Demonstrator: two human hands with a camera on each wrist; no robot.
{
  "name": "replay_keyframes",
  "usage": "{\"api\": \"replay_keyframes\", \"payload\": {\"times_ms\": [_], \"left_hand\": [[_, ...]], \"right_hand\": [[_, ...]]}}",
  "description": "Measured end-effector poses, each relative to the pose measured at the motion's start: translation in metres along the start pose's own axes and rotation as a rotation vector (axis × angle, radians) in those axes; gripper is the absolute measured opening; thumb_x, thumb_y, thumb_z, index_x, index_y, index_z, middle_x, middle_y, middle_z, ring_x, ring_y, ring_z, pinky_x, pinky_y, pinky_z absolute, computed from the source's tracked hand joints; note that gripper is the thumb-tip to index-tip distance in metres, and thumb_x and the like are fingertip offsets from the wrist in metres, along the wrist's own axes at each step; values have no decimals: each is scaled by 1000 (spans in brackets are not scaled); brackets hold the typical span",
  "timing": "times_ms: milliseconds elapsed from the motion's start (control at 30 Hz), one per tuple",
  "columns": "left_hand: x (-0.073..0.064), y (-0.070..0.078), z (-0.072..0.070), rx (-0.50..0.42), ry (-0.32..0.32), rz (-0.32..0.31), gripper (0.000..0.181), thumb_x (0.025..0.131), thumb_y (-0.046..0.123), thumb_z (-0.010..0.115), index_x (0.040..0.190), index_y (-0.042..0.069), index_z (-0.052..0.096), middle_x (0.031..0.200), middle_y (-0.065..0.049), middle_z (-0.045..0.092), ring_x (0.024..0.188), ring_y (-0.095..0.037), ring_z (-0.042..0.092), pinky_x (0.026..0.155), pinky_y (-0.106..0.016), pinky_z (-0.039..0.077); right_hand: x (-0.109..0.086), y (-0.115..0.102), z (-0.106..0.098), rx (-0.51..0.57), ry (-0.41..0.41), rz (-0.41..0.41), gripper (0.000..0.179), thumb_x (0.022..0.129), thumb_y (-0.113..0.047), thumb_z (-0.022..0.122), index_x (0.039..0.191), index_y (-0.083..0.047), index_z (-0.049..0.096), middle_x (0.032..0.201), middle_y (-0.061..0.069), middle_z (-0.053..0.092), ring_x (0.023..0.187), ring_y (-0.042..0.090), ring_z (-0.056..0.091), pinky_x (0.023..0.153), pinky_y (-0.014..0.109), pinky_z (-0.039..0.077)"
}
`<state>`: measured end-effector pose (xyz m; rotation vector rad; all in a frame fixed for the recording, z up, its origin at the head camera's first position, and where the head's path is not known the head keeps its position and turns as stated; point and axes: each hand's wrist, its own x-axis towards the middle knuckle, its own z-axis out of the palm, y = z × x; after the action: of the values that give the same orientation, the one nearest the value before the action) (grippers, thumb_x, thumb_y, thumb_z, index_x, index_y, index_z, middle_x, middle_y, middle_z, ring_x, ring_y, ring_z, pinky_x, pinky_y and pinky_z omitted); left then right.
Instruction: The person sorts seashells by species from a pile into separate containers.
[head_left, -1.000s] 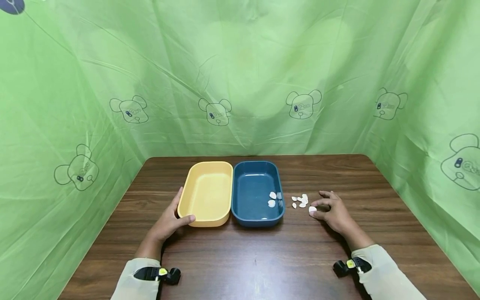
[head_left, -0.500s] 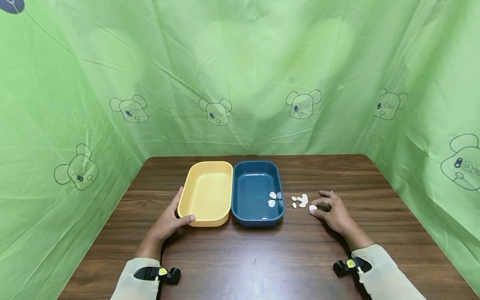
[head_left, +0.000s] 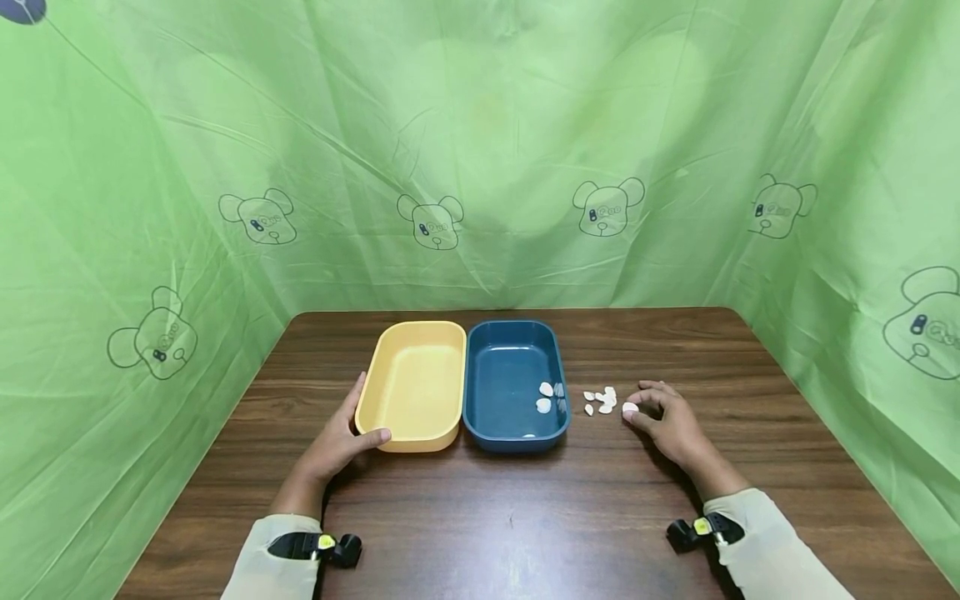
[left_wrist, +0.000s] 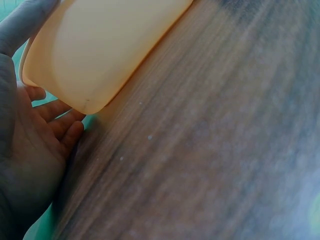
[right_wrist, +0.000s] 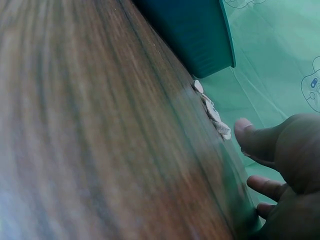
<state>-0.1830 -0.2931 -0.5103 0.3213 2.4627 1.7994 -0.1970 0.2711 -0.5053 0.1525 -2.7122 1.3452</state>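
Note:
My left hand [head_left: 330, 446] grips the near left corner of the yellow tray [head_left: 411, 446], thumb over the rim and fingers along the outer side. In the left wrist view, those fingers [left_wrist: 57, 120] show behind the pale wall of the tray. Between thumb and fingertips, my right hand [head_left: 671, 427] pinches a white seashell [head_left: 630, 407] low over the table. In the right wrist view the thumb [right_wrist: 260, 142] mostly hides that shell. Just left of this hand lies a small cluster of white shells [head_left: 607, 398].
A blue tray [head_left: 517, 444] stands against the yellow tray's right side, with two white shells [head_left: 543, 406] inside near its right wall. Everything rests on a dark wooden table [head_left: 465, 517]. Green printed cloth [head_left: 510, 267] hangs behind and at both sides.
The pinched shell has shifted slightly to the right and away from me, as the right fingers drew in a little. The left hand and both trays stay where they were.

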Motion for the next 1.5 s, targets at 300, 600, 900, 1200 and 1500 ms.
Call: {"api": "replay_keyframes", "payload": {"times_ms": [300, 600, 900, 1200, 1500], "left_hand": [[1, 1, 0, -3, -1, 12, 118, 93, 12, 84, 178, 17, 1, 183, -22, 13, 133, 2, 51, 106, -8, 40], [0, 1, 1, -4, 0, 3, 119, 93, 13, 84, 178, 18, 2, 183, -22, 13, 132, 2, 52, 106, -8, 40], [-3, 4, -1, -16, 2, 25, 118, 93, 11, 84, 178, 17, 2, 182, -25, 13, 129, 3, 53, 105, -9, 41], [-1, 3, 0, -9, -5, 7, 118, 93, 13, 84, 178, 18, 2, 183, -22, 12, 133, 2, 52, 106, -9, 41], [0, 2, 0, -7, -2, 16, 120, 91, 13, 86, 178, 17, 2, 182, -24, 15, 137, -3, 50, 107, -8, 40]], "right_hand": [[0, -9, 5, 70, 186, -35, 22, 98, -4, 79, 115, 9, 73, 148, 33, 59, 141, 47, 50, 107, 12, 27], [4, -23, 6, 89, 338, -82, 20, 94, 3, 79, 112, 9, 73, 144, 31, 62, 139, 47, 45, 117, 46, 27], [14, -44, 11, 68, 356, -195, 21, 91, 6, 82, 109, 8, 74, 141, 29, 64, 141, 51, 45, 118, 54, 27], [20, -66, 18, 96, 272, -190, 16, 93, 0, 83, 106, 6, 76, 144, 27, 62, 144, 49, 43, 119, 55, 27], [24, -83, 27, 103, 197, -188, 16, 93, -4, 84, 106, 2, 76, 147, 21, 62, 145, 45, 44, 118, 56, 30]]}}
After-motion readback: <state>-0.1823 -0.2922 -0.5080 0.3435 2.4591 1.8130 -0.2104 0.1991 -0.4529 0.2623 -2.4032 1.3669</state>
